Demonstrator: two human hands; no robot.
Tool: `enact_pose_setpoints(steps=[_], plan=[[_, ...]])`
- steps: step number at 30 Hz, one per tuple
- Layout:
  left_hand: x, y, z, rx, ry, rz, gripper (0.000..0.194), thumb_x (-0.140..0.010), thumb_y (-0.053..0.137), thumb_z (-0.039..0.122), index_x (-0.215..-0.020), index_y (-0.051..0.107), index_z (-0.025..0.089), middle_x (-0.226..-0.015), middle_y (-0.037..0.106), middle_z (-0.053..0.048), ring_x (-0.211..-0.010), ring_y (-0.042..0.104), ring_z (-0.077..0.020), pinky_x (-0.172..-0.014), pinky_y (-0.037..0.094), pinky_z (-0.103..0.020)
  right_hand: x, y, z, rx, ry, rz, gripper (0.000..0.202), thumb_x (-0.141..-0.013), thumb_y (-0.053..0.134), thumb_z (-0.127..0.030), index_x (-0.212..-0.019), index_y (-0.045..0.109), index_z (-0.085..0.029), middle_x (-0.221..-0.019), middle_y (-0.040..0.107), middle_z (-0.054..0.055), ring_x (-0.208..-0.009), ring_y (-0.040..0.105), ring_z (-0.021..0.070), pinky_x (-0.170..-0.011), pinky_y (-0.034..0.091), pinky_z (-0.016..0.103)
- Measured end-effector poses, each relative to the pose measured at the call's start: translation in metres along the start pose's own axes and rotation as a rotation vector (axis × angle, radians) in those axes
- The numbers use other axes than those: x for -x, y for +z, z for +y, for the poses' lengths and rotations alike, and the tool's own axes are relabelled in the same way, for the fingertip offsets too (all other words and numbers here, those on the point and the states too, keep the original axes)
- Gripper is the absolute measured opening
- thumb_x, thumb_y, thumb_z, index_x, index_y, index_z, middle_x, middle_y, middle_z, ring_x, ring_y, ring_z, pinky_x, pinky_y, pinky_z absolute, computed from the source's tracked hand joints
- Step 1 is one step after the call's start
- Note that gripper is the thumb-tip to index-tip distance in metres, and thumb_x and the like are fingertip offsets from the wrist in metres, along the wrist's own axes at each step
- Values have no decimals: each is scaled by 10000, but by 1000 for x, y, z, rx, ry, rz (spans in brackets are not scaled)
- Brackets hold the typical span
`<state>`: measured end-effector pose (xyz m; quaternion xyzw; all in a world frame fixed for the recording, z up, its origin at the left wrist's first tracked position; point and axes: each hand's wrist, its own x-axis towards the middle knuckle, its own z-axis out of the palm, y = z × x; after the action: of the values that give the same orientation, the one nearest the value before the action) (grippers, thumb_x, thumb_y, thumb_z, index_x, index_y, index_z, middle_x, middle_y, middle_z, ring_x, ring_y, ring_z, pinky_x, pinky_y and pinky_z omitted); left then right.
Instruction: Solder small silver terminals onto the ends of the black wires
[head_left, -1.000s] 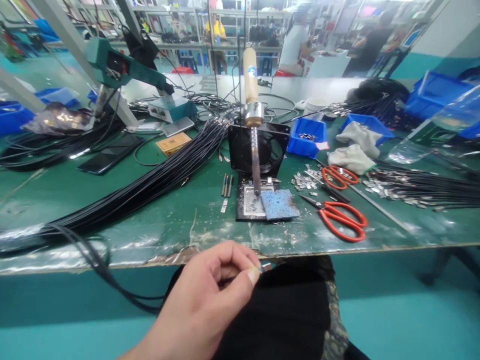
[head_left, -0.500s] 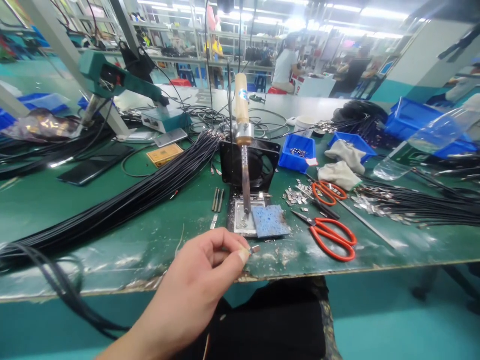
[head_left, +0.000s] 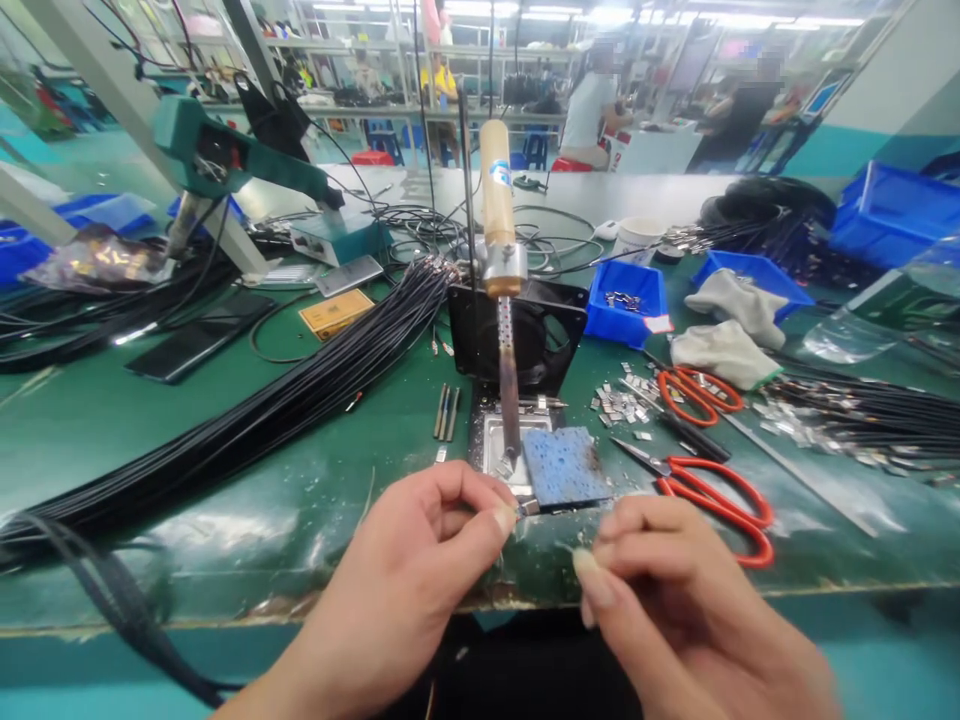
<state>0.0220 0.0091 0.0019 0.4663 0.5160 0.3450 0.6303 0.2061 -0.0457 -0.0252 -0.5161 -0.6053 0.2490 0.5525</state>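
Observation:
My left hand [head_left: 431, 560] pinches a small metal connector [head_left: 529, 508] between thumb and forefinger, just in front of a blue sponge [head_left: 564, 466]. To its right my right hand [head_left: 675, 600] has its fingers bent and thumb near the forefinger; whether something tiny is between them is too blurred to tell. Above the sponge's left side a soldering iron [head_left: 501, 220] with a wooden handle points down, its tip over a small metal tray [head_left: 495, 440]. Red-handled scissors [head_left: 720, 495] lie behind my right hand, partly covered by it.
A black cable bundle [head_left: 247, 410] crosses the left side. Behind the iron stands a black fan [head_left: 525, 335]. A blue bin [head_left: 626, 300], loose metal pieces [head_left: 622, 402], second red-handled pliers [head_left: 694, 395] and white gloves [head_left: 726, 352] are at the right. People sit in the background.
My right hand has come into view from the lower right, near my left hand. The view has shifted slightly, and my left hand still pinches the connector.

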Motion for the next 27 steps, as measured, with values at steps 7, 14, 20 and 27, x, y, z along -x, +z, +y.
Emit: enact_pose_setpoints(steps=[7, 14, 20, 27], plan=[[-1, 2, 5, 29, -11, -11, 170, -919, 712, 290, -790, 678, 185, -865, 726, -22, -753, 585, -136, -673, 445, -235, -7, 26, 16, 83, -81, 45, 120, -874, 710, -115, -879, 670, -228, -972, 761, 41, -876, 753, 180, -776, 619, 276], [-4, 3, 5, 53, -9, 9, 148, -905, 702, 255, -777, 669, 189, -842, 719, -22, -757, 603, -148, -645, 459, -231, -7, 31, 16, 63, -81, 42, 115, -880, 697, -112, -892, 687, -226, -1043, 783, 51, -923, 770, 187, -803, 632, 282], [-7, 4, 8, 79, -22, 22, 162, -901, 706, 253, -765, 653, 184, -808, 706, -7, -729, 579, -132, -646, 450, -224, -7, 34, 16, 58, -56, 65, 127, -889, 690, -110, -903, 693, -236, -1062, 783, 38, -928, 769, 170, -830, 623, 269], [-8, 5, 11, 82, -23, 36, 178, -900, 712, 284, -770, 651, 178, -848, 717, -17, -718, 576, -134, -641, 441, -241, -11, 38, 16, 61, -50, 80, 116, -880, 700, -120, -897, 704, -234, -1047, 786, 52, -916, 771, 192, -812, 631, 302]])
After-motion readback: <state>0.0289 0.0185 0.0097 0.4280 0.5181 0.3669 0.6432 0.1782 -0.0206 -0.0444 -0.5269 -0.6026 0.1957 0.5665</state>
